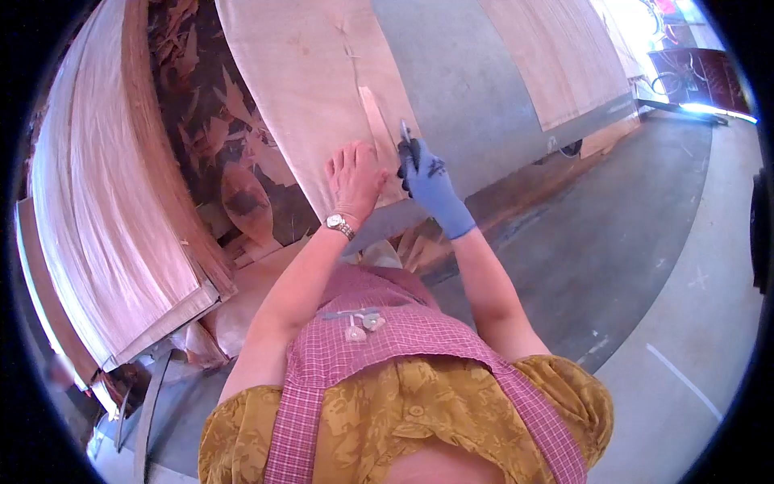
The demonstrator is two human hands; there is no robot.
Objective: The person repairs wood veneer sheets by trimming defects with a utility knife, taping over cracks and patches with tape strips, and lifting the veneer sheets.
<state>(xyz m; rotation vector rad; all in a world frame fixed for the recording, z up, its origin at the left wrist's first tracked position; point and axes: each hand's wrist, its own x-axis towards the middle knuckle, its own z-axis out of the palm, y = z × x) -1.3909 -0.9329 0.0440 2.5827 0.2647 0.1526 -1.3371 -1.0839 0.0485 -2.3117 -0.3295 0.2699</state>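
Note:
My left hand [355, 179], bare and with a watch at the wrist, lies flat with its fingers spread on a pale wood veneer sheet [294, 77]. A long split with a lighter sliver-shaped patch [374, 117] runs through the veneer just beyond my fingers. Close to its right, my right hand [427, 179] wears a blue and black glove and is closed around a small knife [405, 131]. Only a grey metal end of the knife shows above the glove; the rest is hidden by my fingers.
A grey tabletop strip [455, 89] separates this sheet from another veneer sheet [556, 60]. On the left stands a thick veneer stack [121, 202], with torn wood scraps [242, 121] in the gap. A dark floor mat [580, 218] lies to the right.

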